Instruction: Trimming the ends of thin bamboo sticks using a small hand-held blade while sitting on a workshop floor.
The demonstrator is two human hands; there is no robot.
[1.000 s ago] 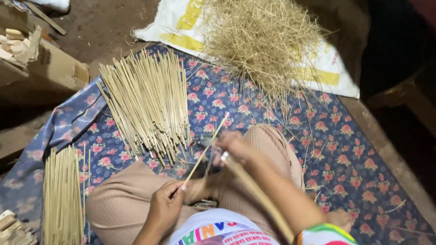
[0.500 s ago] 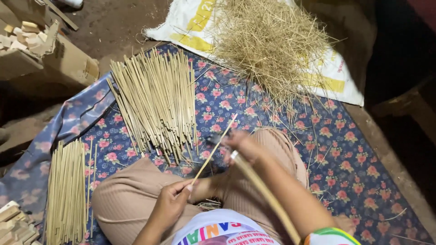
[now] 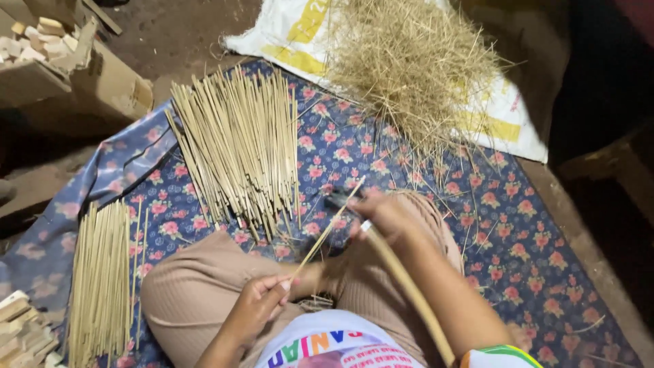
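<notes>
I sit cross-legged on a floral cloth (image 3: 518, 225). My left hand (image 3: 255, 310) pinches the near end of a thin bamboo stick (image 3: 327, 228) that slants up and away over my lap. My right hand (image 3: 387, 217) grips a knife (image 3: 337, 199) with a dark blade set against the stick's far part. The knife's long pale wooden handle (image 3: 409, 293) runs back along my forearm.
A fanned pile of thin sticks (image 3: 238, 150) lies just beyond my knees, and a neater bundle of sticks (image 3: 102, 272) lies at the left. A heap of straw-like shavings (image 3: 415, 61) rests on a white sack (image 3: 272, 34). A cardboard box (image 3: 102, 85) of wood blocks (image 3: 41, 41) stands at the far left.
The view has drifted so everything sits slightly right and lower. Both hands keep their hold, and the right hand with the knife has shifted a little along the stick.
</notes>
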